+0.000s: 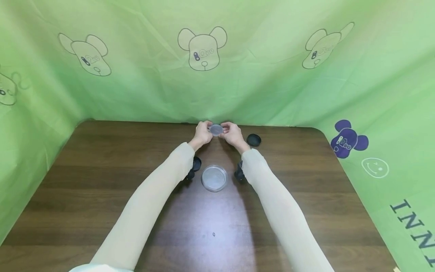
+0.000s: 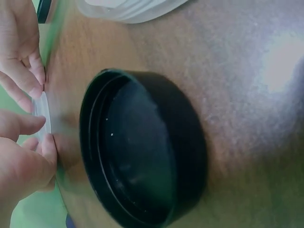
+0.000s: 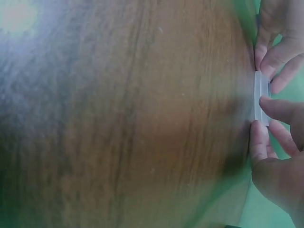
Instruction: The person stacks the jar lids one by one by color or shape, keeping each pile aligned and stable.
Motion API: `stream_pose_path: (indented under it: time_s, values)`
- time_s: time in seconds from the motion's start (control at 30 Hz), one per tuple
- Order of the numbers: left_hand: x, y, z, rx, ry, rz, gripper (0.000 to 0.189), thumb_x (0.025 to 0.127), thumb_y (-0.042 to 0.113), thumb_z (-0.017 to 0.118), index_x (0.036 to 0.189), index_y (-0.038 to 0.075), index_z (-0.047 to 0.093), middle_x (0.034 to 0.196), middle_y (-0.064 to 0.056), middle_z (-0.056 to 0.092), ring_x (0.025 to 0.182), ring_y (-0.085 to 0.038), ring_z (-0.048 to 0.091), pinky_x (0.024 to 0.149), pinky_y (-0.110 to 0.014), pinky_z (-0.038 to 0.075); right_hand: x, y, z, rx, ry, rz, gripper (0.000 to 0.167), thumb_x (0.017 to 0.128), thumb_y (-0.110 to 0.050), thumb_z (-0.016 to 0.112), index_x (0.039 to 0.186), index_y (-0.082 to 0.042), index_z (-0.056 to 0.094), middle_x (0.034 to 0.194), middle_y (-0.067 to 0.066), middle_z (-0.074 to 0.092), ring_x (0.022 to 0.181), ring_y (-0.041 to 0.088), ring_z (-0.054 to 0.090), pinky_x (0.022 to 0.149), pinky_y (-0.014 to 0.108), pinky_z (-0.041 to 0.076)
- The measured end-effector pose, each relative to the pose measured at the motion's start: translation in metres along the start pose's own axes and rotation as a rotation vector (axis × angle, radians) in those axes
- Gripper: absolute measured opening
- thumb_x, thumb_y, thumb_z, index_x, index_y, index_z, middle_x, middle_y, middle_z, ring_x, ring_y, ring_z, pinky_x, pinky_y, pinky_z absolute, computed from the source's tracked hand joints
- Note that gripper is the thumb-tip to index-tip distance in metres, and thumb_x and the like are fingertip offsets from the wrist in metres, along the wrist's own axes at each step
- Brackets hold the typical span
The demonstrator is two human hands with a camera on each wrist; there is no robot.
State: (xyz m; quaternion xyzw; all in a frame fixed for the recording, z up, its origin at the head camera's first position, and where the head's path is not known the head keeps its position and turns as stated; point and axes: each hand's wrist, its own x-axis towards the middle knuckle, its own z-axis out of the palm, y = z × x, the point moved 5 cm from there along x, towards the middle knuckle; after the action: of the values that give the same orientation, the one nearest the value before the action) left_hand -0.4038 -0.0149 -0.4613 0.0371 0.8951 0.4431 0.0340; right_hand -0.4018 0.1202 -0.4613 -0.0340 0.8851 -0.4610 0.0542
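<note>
A small round translucent lid [image 1: 216, 130] is held between both hands at the table's far edge. My left hand [image 1: 202, 132] pinches its left side, and my right hand [image 1: 232, 134] pinches the right side. In the left wrist view the lid [image 2: 43, 114] appears nearly edge-on, with thumbs and fingertips at its rim. The right wrist view also shows the lid [image 3: 259, 97] from the side, low over the tabletop. A larger clear round lid or dish [image 1: 214, 178] lies between the forearms.
Just below the left wrist lies a black round lid [image 2: 137, 147], hollow side showing. Another black round lid [image 1: 253, 140] is right of the right hand. The wooden table [image 1: 102, 181] meets a green printed cloth [image 1: 142, 90] behind the hands.
</note>
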Motion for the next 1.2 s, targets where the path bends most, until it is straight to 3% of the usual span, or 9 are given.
stream_pose_path:
  time_s: [0.27, 0.77, 0.97, 1.2]
  values:
    - [-0.008, -0.001, -0.001, -0.085, 0.018, -0.013, 0.041, 0.084, -0.007, 0.066, 0.124, -0.004, 0.058, 0.117, -0.019, 0.055, 0.107, -0.028, 0.057, 0.09, -0.027, 0.047, -0.004, 0.0, 0.001, 0.004, -0.01, 0.022, 0.044, 0.083, 0.005, 0.069, 0.125, 0.005, 0.057, 0.111, 0.021, 0.063, 0.103, 0.029, 0.06, 0.087, 0.032, 0.05]
    - [-0.015, 0.001, -0.004, -0.15, 0.038, -0.006, 0.036, 0.082, -0.004, 0.072, 0.117, -0.004, 0.062, 0.106, -0.018, 0.066, 0.099, -0.026, 0.063, 0.085, -0.028, 0.051, -0.01, 0.0, -0.004, 0.012, -0.012, 0.015, 0.043, 0.084, 0.005, 0.069, 0.125, 0.004, 0.058, 0.114, 0.02, 0.063, 0.106, 0.029, 0.061, 0.089, 0.033, 0.05]
    - [-0.02, -0.002, -0.007, -0.172, 0.064, -0.026, 0.035, 0.081, -0.004, 0.074, 0.115, -0.004, 0.065, 0.105, -0.017, 0.067, 0.096, -0.026, 0.065, 0.083, -0.029, 0.052, -0.013, 0.0, -0.002, 0.079, -0.033, 0.005, 0.044, 0.083, 0.006, 0.068, 0.125, 0.007, 0.057, 0.115, 0.023, 0.062, 0.106, 0.032, 0.061, 0.09, 0.033, 0.05]
    - [-0.023, 0.004, -0.009, -0.186, 0.095, -0.016, 0.036, 0.078, -0.008, 0.073, 0.113, -0.005, 0.064, 0.106, -0.018, 0.067, 0.095, -0.026, 0.066, 0.082, -0.028, 0.053, -0.014, -0.003, -0.004, 0.183, -0.039, 0.014, 0.046, 0.08, 0.012, 0.066, 0.124, 0.01, 0.056, 0.117, 0.026, 0.061, 0.106, 0.033, 0.06, 0.086, 0.029, 0.051]
